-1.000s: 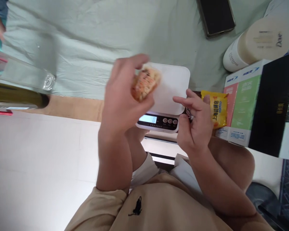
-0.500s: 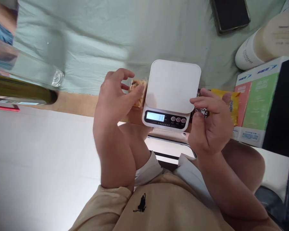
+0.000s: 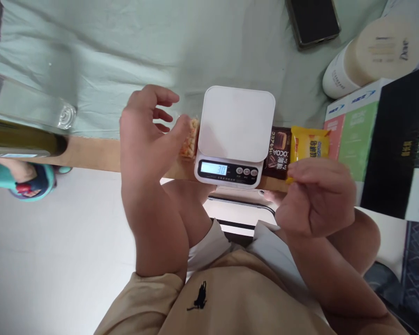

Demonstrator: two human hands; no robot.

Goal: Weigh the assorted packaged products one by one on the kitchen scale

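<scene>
A white kitchen scale [image 3: 235, 123] stands on the table edge with nothing on its platform, and its display is lit. My left hand [image 3: 145, 137] is spread open left of it. Its thumb rests against an orange snack packet [image 3: 188, 143] lying beside the scale. On the scale's right lie a brown cocoa packet [image 3: 278, 150] and a yellow packet [image 3: 310, 144]. My right hand [image 3: 317, 197] is curled, its fingertips pinching the yellow packet's near corner.
A black phone [image 3: 312, 21] and a white Dove jar [image 3: 373, 56] lie on the green cloth [image 3: 125, 56] at the back right. Coloured boxes [image 3: 349, 139] and a black box [image 3: 398, 149] stand at the right. Bottles [image 3: 24, 125] lie at the left. Another person's slippered foot [image 3: 21, 179] is on the floor.
My left hand carried the orange packet off the scale, set it down to the left and opened. My right hand drew back and curled onto the yellow packet's corner.
</scene>
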